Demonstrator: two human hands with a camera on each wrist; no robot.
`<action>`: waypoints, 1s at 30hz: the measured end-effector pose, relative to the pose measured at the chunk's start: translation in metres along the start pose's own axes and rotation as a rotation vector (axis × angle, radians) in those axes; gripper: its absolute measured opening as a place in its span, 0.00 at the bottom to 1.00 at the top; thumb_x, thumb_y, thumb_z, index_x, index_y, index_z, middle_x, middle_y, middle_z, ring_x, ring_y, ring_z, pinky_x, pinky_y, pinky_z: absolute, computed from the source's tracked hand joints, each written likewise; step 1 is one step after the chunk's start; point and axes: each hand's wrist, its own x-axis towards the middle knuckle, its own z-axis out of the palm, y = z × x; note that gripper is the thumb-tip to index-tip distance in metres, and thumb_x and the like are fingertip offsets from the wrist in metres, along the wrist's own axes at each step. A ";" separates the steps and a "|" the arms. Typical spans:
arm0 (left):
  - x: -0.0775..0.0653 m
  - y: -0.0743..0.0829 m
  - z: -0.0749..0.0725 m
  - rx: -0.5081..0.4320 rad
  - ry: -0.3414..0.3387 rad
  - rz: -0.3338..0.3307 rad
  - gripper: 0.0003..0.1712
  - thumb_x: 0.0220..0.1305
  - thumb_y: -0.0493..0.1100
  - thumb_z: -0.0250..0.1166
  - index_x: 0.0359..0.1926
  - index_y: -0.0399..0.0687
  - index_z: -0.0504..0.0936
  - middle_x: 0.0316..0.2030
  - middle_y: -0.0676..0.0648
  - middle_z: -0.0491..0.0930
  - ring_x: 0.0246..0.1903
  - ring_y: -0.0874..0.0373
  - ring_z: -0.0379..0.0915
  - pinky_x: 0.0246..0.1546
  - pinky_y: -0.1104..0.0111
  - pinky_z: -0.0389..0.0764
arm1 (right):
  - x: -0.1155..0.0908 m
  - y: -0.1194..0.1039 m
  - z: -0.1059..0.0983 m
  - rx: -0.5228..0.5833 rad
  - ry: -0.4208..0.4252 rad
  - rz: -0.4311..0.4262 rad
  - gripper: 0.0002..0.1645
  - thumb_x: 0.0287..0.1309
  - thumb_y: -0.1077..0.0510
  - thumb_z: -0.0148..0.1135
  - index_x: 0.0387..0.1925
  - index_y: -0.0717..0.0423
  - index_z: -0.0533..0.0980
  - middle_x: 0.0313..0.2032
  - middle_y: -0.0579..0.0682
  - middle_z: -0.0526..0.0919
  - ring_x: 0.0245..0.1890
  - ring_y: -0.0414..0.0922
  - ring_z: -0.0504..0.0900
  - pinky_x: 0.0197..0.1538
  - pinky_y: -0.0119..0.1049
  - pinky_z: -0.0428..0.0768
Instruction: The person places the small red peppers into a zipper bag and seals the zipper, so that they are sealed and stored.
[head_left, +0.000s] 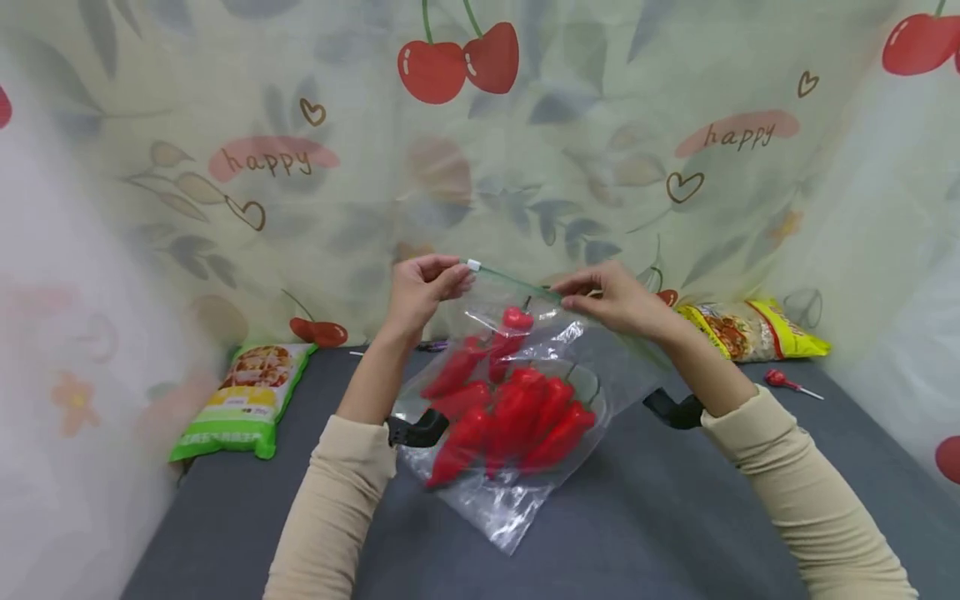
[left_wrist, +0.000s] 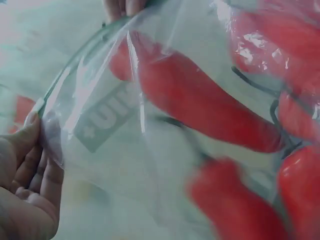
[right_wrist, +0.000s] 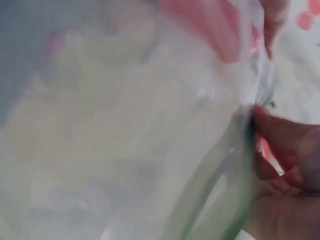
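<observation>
Held up by both hands is a clear zip bag (head_left: 517,508) with a green zip edge and a white slider (head_left: 473,265). Several red peppers (head_left: 517,408) with dark stems lie inside it, most gathered low and one higher near the zip. My left hand (head_left: 427,292) pinches the bag's top left corner at the slider. Further right along the green edge, my right hand (head_left: 618,300) pinches the zip between thumb and fingers. Through the plastic, the left wrist view shows grey printed lettering (left_wrist: 107,117) beside a pepper (left_wrist: 195,95).
On the grey table (head_left: 637,533), a green and white food packet (head_left: 251,392) lies at the left. A yellow packet (head_left: 750,329) lies at the back right, with a red lollipop (head_left: 780,379) before it. A printed curtain (head_left: 360,225) hangs behind.
</observation>
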 end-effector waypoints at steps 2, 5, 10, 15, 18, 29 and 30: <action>-0.005 0.018 0.000 -0.040 0.042 0.080 0.08 0.57 0.33 0.62 0.38 0.30 0.79 0.22 0.56 0.83 0.22 0.66 0.80 0.29 0.75 0.81 | 0.003 -0.017 -0.014 -0.051 0.072 -0.082 0.12 0.57 0.66 0.58 0.43 0.64 0.79 0.38 0.58 0.83 0.37 0.48 0.80 0.38 0.27 0.78; -0.014 0.041 0.001 -0.079 0.089 0.181 0.06 0.56 0.35 0.64 0.34 0.36 0.80 0.23 0.55 0.84 0.23 0.64 0.81 0.29 0.73 0.82 | 0.005 -0.040 -0.028 -0.123 0.170 -0.206 0.10 0.55 0.68 0.58 0.40 0.62 0.81 0.36 0.55 0.82 0.34 0.44 0.79 0.37 0.25 0.77; -0.029 0.047 0.003 -0.088 0.143 0.240 0.08 0.55 0.38 0.65 0.34 0.37 0.81 0.24 0.53 0.85 0.25 0.61 0.82 0.30 0.71 0.82 | 0.007 -0.061 -0.037 -0.234 0.248 -0.313 0.11 0.54 0.70 0.58 0.38 0.60 0.82 0.31 0.53 0.81 0.29 0.42 0.74 0.32 0.26 0.72; -0.038 0.023 0.009 -0.021 0.226 0.233 0.12 0.56 0.39 0.64 0.36 0.30 0.79 0.25 0.53 0.85 0.26 0.62 0.82 0.31 0.71 0.82 | 0.013 -0.053 -0.020 -0.217 0.246 -0.206 0.11 0.53 0.67 0.61 0.40 0.59 0.81 0.37 0.55 0.82 0.36 0.46 0.79 0.39 0.35 0.77; -0.042 0.014 0.015 -0.008 0.261 0.254 0.13 0.56 0.39 0.64 0.36 0.30 0.78 0.26 0.48 0.85 0.27 0.61 0.82 0.32 0.70 0.83 | 0.021 -0.055 -0.001 -0.145 0.264 -0.184 0.16 0.51 0.62 0.65 0.44 0.59 0.79 0.41 0.55 0.82 0.42 0.47 0.80 0.46 0.40 0.78; -0.050 0.024 0.028 0.062 0.213 0.410 0.11 0.58 0.38 0.62 0.34 0.30 0.79 0.29 0.31 0.82 0.26 0.62 0.82 0.32 0.65 0.83 | 0.037 -0.109 0.037 -0.055 0.307 -0.294 0.09 0.53 0.65 0.62 0.37 0.61 0.82 0.37 0.53 0.84 0.37 0.44 0.81 0.39 0.33 0.80; -0.050 0.024 0.028 0.066 0.210 0.411 0.11 0.58 0.38 0.62 0.34 0.30 0.79 0.29 0.31 0.82 0.27 0.63 0.82 0.32 0.65 0.83 | 0.036 -0.109 0.037 -0.058 0.320 -0.293 0.08 0.52 0.65 0.62 0.36 0.61 0.82 0.36 0.53 0.84 0.36 0.44 0.81 0.38 0.33 0.80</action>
